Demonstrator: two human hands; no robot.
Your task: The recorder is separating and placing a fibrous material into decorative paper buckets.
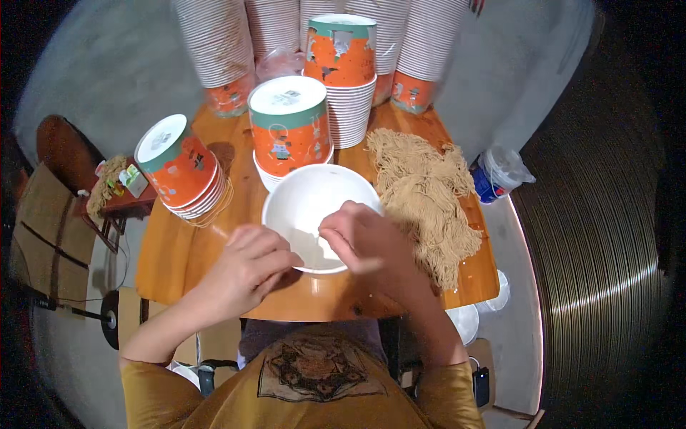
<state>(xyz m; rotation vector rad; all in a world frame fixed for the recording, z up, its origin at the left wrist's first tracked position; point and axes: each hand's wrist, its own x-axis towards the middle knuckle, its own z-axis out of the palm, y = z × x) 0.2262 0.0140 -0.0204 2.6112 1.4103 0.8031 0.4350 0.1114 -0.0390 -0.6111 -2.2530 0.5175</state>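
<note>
An open white paper tub (291,204) stands in front of me with its mouth toward me. At its near left rim, my left hand (251,270) is closed, fingertips pinched together. My right hand (368,239) is over the tub's right side, its thumb and fingers also pressed together and partly blurred. Whatever either pinch holds is too small or hidden to make out. Just right of my right hand lies a heap of tan string (421,193). Behind the open tub, an orange tub with a green band (291,143) sits upside down on white ones.
On the wooden table (179,264), a tilted stack of orange tubs (179,168) stands at left, with thin strings around its base. A taller stack (349,107) rises farther back. Tall wrapped stacks (214,43) line the far edge. A blue pail (493,179) is beyond the right edge.
</note>
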